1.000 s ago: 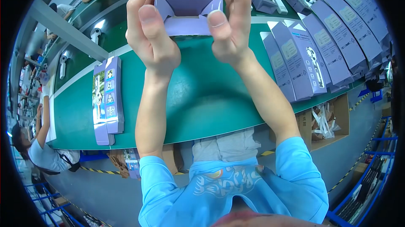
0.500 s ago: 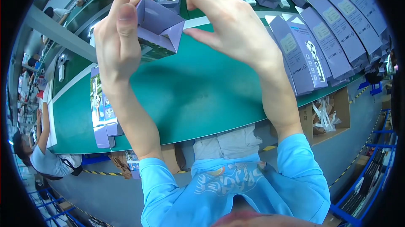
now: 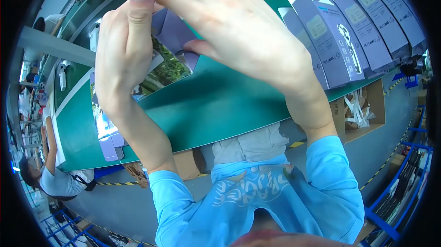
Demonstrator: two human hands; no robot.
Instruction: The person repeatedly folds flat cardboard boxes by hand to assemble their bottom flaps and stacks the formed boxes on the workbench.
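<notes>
Near left on green table (image 3: 220,104): flat cartons (image 3: 109,149) lie stacked, likely for easy reach | left-centre: left hand (image 3: 121,52) grips purple box (image 3: 167,73), seemingly steadying it; right hand (image 3: 243,31) thumb at flap, other fingers can't tell | far right: upright cartons (image 3: 337,40) pack close, likely saving room

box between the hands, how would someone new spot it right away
Find the green table, then the left hand and right hand over it. Between them is a purple box, partly hidden by the hands. Unlike the row of cartons at the right, it sits between both hands, a printed picture of green trees showing.
</notes>
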